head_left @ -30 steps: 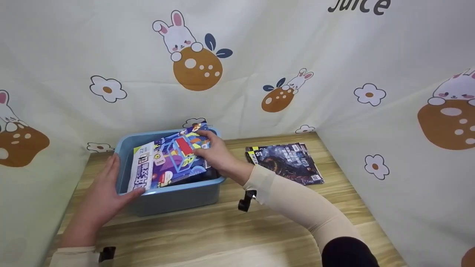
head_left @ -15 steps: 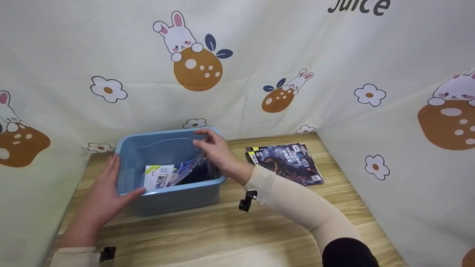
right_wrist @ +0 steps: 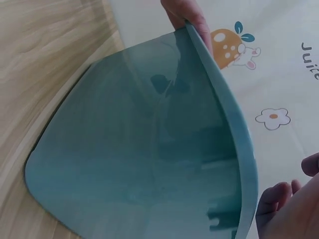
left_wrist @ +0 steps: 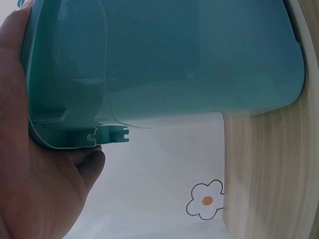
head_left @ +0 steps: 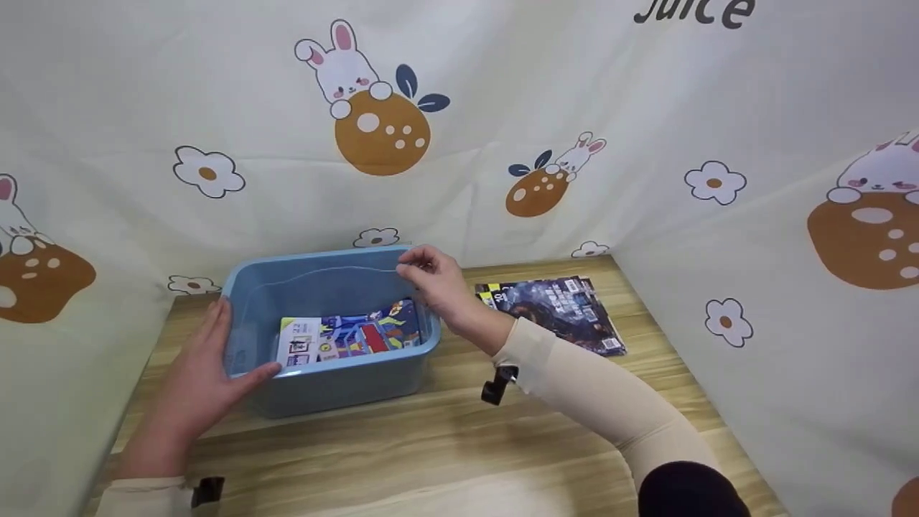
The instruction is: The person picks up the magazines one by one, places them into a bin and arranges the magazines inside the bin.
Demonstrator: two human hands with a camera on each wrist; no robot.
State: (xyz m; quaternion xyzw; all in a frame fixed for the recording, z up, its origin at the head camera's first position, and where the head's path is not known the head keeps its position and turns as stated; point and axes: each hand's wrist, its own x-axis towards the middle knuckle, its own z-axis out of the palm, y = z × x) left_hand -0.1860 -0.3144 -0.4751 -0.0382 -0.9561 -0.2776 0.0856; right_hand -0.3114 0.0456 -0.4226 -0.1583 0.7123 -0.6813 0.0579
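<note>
A blue plastic bin (head_left: pixel 344 388) stands on the table at centre left in the head view. My left hand (head_left: pixel 197 380) grips its left end, thumb on the front rim; the left wrist view shows the fingers (left_wrist: pixel 92 167) curled under the rim. Inside lies a magazine (head_left: pixel 367 334) with a colourful purple cover and a white strip, its near edge hidden by the front wall. Over the bin's right back corner hovers my right hand (head_left: pixel 446 289), fingers loosely bent and holding nothing. In the right wrist view that hand (right_wrist: pixel 294 211) appears beside the rim.
To the right of the bin, a small stack of dark-covered magazines (head_left: pixel 563 309) lies on the wood-grain table (head_left: pixel 431 459), partly behind my right forearm. A curtain (head_left: pixel 459 86) printed with rabbits and flowers encloses the back and sides.
The purple magazine has gone from my right hand down into the bin, where it lies flatter. My right hand let go and shifted up and right; my left hand stayed put.
</note>
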